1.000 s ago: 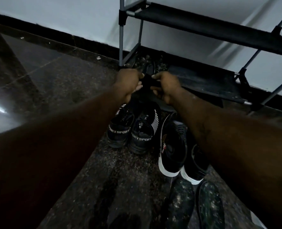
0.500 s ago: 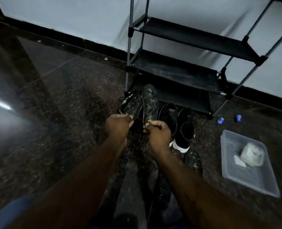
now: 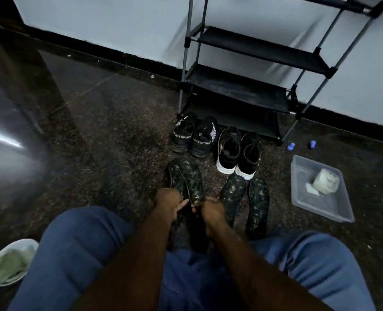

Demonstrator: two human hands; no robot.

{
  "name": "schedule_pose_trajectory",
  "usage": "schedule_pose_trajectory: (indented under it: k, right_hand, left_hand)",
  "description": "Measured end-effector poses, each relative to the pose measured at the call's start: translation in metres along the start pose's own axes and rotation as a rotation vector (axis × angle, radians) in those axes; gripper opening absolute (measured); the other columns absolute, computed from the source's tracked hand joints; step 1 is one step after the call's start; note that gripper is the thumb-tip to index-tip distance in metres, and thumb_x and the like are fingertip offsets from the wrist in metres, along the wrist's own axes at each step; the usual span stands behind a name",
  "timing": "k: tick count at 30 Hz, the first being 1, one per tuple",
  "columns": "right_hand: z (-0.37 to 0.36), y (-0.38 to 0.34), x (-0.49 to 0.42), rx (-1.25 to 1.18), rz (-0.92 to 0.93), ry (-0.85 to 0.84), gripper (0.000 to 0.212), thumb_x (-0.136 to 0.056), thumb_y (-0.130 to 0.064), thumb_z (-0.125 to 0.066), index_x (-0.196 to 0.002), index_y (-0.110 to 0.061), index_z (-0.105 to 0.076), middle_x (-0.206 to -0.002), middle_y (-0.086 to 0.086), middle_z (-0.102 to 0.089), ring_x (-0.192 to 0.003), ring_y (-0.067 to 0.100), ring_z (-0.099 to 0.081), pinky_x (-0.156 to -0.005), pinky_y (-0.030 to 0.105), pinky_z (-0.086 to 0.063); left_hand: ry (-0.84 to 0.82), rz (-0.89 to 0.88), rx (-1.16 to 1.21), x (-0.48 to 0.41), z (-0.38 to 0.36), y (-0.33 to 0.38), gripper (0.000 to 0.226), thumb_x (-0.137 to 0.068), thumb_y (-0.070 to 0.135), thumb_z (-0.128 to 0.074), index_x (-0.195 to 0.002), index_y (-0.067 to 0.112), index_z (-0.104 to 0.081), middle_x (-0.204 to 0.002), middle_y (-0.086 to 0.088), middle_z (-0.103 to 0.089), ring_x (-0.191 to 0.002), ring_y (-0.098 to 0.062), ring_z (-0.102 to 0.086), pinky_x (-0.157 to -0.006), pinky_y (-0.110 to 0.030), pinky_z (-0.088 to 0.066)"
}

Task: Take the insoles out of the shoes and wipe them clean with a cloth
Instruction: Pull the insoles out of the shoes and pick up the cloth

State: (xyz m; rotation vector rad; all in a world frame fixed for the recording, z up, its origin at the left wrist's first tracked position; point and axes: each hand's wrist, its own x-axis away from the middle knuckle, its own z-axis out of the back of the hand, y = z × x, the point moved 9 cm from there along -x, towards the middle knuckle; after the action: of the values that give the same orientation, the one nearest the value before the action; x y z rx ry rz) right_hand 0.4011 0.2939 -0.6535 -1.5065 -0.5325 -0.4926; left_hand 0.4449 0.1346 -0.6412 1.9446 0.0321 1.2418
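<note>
The heel end of the held insoles (image 3: 187,180) is pinched by the left hand (image 3: 167,204) and the right hand (image 3: 210,208), the long axis running straight ahead of both. A white cloth (image 3: 326,181) lies well off to the right, nearer the right hand.

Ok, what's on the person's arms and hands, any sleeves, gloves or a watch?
Nothing: the left hand and right hand are ungloved, no ring, watch or band visible in the dim light, and both forearms are bare up to the frame edge. The only clothing in view is blue trousers.
</note>
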Motion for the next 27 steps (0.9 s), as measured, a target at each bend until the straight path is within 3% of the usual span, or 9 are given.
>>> schedule_pose_trajectory:
  k: [3,7,10,12,18,21,23,25,27]
  right_hand:
    - [0.006,0.006,0.006,0.03,-0.016,0.009,0.02,-0.091,0.011,-0.054,-0.092,-0.008,-0.061,-0.071,0.012,-0.067,-0.042,0.011,-0.054,-0.038,0.02,-0.041]
    - [0.011,0.01,-0.001,0.04,-0.017,0.018,0.021,-0.092,0.01,-0.053,-0.098,-0.008,-0.061,-0.068,0.01,-0.064,-0.04,0.01,-0.053,-0.037,0.02,-0.04]
    - [0.017,0.018,-0.011,0.068,-0.018,0.044,0.021,-0.093,0.009,-0.055,-0.106,-0.007,-0.061,-0.07,0.009,-0.065,-0.038,0.007,-0.054,-0.036,0.018,-0.039]
    - [0.023,0.025,-0.017,0.087,-0.017,0.068,0.017,-0.095,0.007,-0.057,-0.103,-0.006,-0.063,-0.071,0.009,-0.065,-0.04,0.007,-0.055,-0.036,0.018,-0.04]
    - [0.04,0.05,-0.031,0.086,-0.077,0.123,0.021,-0.095,0.006,-0.059,-0.081,-0.007,-0.067,-0.069,0.01,-0.068,-0.048,0.013,-0.058,-0.04,0.023,-0.045]
    - [0.041,0.055,-0.036,0.047,-0.086,0.116,0.009,-0.097,0.004,-0.061,-0.093,0.0,-0.068,-0.072,0.013,-0.069,-0.045,0.013,-0.059,-0.04,0.024,-0.049]
    - [0.041,0.058,-0.037,0.014,-0.084,0.116,0.011,-0.098,0.001,-0.061,-0.105,0.006,-0.067,-0.077,0.015,-0.071,-0.045,0.013,-0.06,-0.041,0.025,-0.05]
    - [0.042,0.061,-0.037,-0.02,-0.087,0.117,0.014,-0.098,-0.001,-0.062,-0.109,0.008,-0.066,-0.081,0.016,-0.072,-0.049,0.014,-0.063,-0.044,0.026,-0.051]
    - [0.042,0.063,-0.035,-0.064,-0.092,0.12,0.01,-0.098,-0.001,-0.064,-0.107,0.003,-0.066,-0.08,0.014,-0.072,-0.049,0.014,-0.064,-0.045,0.027,-0.052]
  left_hand:
    - [0.0,-0.013,-0.131,-0.008,0.008,-0.005,0.042,-0.102,-0.006,-0.048,-0.143,-0.002,-0.052,-0.142,-0.022,-0.058,-0.075,-0.015,-0.06,-0.049,-0.024,-0.057]
    - [-0.019,0.12,-0.221,-0.02,0.013,-0.019,0.04,-0.103,-0.011,-0.044,-0.138,0.004,-0.056,-0.132,-0.017,-0.059,-0.087,-0.024,-0.058,-0.044,-0.032,-0.057]
    - [-0.049,0.171,-0.29,-0.023,0.015,-0.028,0.035,-0.106,-0.005,-0.042,-0.139,0.004,-0.053,-0.122,-0.016,-0.058,-0.09,-0.026,-0.058,-0.073,-0.036,-0.056]
    - [-0.068,0.199,-0.316,-0.027,0.016,-0.033,0.035,-0.106,-0.004,-0.044,-0.14,0.003,-0.053,-0.121,-0.016,-0.057,-0.091,-0.026,-0.058,-0.084,-0.034,-0.05]
    - [-0.049,0.19,-0.325,-0.035,0.015,-0.043,0.035,-0.109,0.0,-0.039,-0.14,0.002,-0.054,-0.1,-0.012,-0.06,-0.075,-0.017,-0.053,-0.078,-0.031,-0.051]
    - [-0.037,0.211,-0.291,-0.038,0.014,-0.048,0.023,-0.109,0.001,-0.038,-0.114,0.0,-0.06,-0.114,-0.017,-0.062,-0.078,-0.02,-0.053,-0.086,-0.032,-0.049]
    - [-0.023,0.232,-0.272,-0.038,0.015,-0.049,0.025,-0.109,-0.001,-0.035,-0.1,0.001,-0.058,-0.123,-0.018,-0.056,-0.092,-0.025,-0.057,-0.091,-0.035,-0.049]
    - [-0.013,0.254,-0.251,-0.041,0.015,-0.052,0.028,-0.11,-0.002,-0.032,-0.113,-0.001,-0.06,-0.132,-0.018,-0.055,-0.114,-0.029,-0.058,-0.094,-0.037,-0.048]
    - [-0.014,0.257,-0.233,-0.042,0.015,-0.052,0.029,-0.11,-0.002,-0.031,-0.109,0.0,-0.06,-0.135,-0.018,-0.055,-0.104,-0.027,-0.057,-0.096,-0.039,-0.047]
